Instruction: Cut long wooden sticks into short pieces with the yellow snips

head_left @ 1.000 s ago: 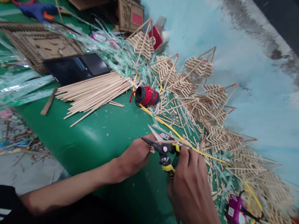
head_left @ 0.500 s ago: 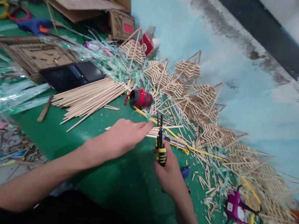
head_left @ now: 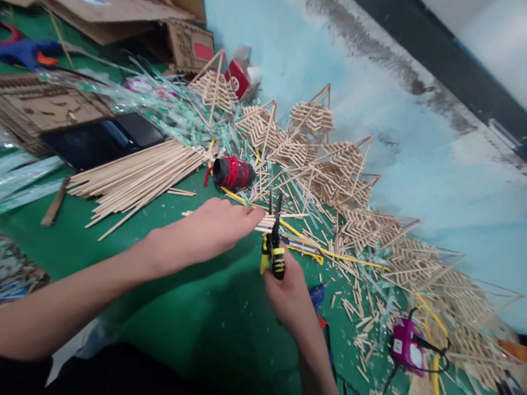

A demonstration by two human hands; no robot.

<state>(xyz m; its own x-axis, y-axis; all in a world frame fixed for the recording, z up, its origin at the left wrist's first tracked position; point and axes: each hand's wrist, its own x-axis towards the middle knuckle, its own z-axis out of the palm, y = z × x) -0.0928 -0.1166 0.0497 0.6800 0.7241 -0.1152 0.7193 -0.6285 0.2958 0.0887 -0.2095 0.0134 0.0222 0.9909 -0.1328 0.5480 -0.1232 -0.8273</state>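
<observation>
In the head view my left hand (head_left: pixel 213 225) is closed, palm down, over a small bunch of thin wooden sticks (head_left: pixel 267 222), whose ends stick out past my fingertips. My right hand (head_left: pixel 287 294) grips pliers (head_left: pixel 275 238) with black jaws and yellow-and-black handles. Their jaws are parted and point away from me, at the stick ends beside my left fingertips. Just right of the pliers lies a utility knife (head_left: pixel 303 247). Beyond my left hand rests a dark roll wound with red cord (head_left: pixel 234 173).
Long sticks (head_left: pixel 141 179) lie piled by a dark tablet (head_left: pixel 101 139) at left. Along the wall stand lattice structures of sticks (head_left: pixel 347 180). Short cut pieces (head_left: pixel 363 318) litter the green tabletop (head_left: pixel 208 315). A purple device with a cable (head_left: pixel 409 348) sits at right.
The pliers' jaws and handles have spread apart, and the pliers now sit at the stick ends. My left hand keeps its hold on the sticks. The whole view has shifted slightly.
</observation>
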